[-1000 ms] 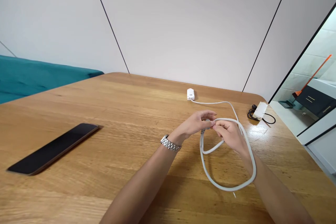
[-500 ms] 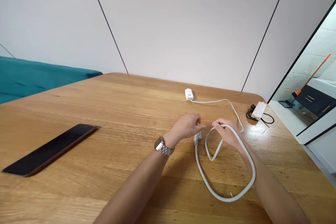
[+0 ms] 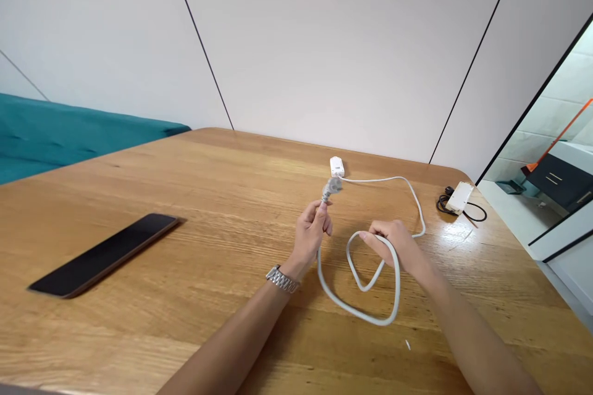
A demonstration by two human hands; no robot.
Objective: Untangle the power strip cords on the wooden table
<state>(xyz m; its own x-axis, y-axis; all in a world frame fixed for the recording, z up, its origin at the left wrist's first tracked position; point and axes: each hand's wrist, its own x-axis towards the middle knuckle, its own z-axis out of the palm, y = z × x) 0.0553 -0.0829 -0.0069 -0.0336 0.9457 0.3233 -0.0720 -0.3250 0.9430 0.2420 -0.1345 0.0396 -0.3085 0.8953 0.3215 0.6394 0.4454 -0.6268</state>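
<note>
My left hand (image 3: 313, 229), with a metal watch band at the wrist, is closed around the cable just below a light grey power plug (image 3: 332, 187). The plug points up and away from me. My right hand (image 3: 388, 242) pinches the white cable (image 3: 359, 315) between thumb and fingers. Between the two hands the cable hangs in a wide loop, with a smaller bend inside it. From the right side the cable runs back over the table to a white box-shaped end (image 3: 337, 166) near the wall.
A black tablet-like slab (image 3: 106, 253) lies on the wooden table (image 3: 222, 197) at left. At the far right sits a white adapter (image 3: 460, 198) with a black cord (image 3: 445, 205). A small white scrap (image 3: 407, 344) lies near the front. A teal seat (image 3: 83, 136) stands behind at left.
My left hand has gone from beside the plug to gripping the cable at the plug, and has lifted it up. The cable loop has shifted left and become smaller; my right hand still holds it.
</note>
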